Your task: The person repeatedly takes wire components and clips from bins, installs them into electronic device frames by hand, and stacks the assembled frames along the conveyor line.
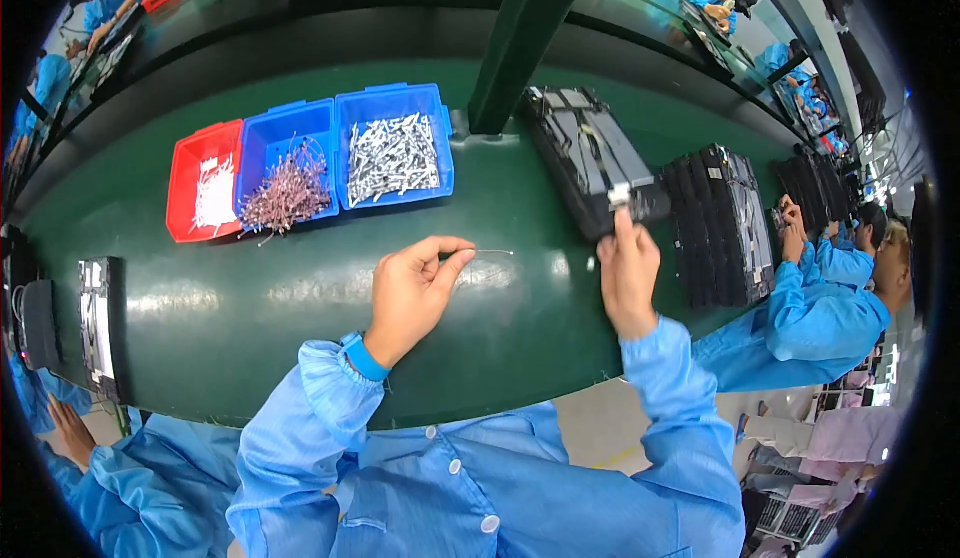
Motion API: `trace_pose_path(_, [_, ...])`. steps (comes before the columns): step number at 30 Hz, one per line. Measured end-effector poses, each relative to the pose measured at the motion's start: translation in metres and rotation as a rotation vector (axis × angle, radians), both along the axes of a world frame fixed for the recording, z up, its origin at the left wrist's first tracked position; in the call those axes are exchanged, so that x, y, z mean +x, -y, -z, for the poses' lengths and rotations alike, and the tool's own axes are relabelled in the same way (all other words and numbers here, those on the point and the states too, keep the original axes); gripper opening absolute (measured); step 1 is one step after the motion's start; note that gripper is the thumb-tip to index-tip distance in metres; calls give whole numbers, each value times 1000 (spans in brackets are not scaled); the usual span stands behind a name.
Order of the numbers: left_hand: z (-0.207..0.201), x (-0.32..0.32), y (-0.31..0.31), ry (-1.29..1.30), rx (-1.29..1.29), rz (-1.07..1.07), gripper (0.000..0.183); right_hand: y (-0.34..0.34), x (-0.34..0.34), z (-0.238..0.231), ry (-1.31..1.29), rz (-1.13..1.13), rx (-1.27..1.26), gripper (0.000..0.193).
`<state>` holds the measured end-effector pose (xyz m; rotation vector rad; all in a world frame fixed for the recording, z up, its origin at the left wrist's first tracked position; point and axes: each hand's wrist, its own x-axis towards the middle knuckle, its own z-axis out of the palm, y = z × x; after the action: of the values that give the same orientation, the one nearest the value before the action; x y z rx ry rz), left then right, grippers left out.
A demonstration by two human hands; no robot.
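Note:
My left hand (pixel 412 293) is closed in a pinch above the table, thumb against forefinger. From its fingertips a short thin wire (pixel 492 251) sticks out to the right, with a tiny pale tip. On the right, my right hand (pixel 632 273) is closed at the near end of a black tray (pixel 590 221), its forefinger by a small white piece (pixel 619 196). The tray lies at a slant and carries long grey parts (pixel 600 148) with thin wiring. Exactly what the right fingertips grip is partly hidden. A tiny white bit (pixel 591 264) shows beside the right thumb.
Beyond my left hand stand a red bin (pixel 180 193) of white pieces, a blue bin (pixel 262 123) of pinkish wires and another blue bin (pixel 447 148) of black-and-white pieces. A green post (pixel 515 48) rises behind. Black trays (pixel 705 228) stack right; co-workers sit both sides.

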<state>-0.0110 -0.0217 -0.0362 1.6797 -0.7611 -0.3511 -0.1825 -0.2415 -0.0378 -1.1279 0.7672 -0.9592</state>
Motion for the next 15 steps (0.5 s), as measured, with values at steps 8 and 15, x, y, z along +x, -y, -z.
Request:
trace_pose_path(8, [-7, -5, -1, -259, 52, 104, 13, -166, -94, -24, -94, -373, 376, 18])
trace_pose_path(15, [-5, -23, 4, -187, -47, 200, 12, -126, -92, -62, -332, -883, -451, 7])
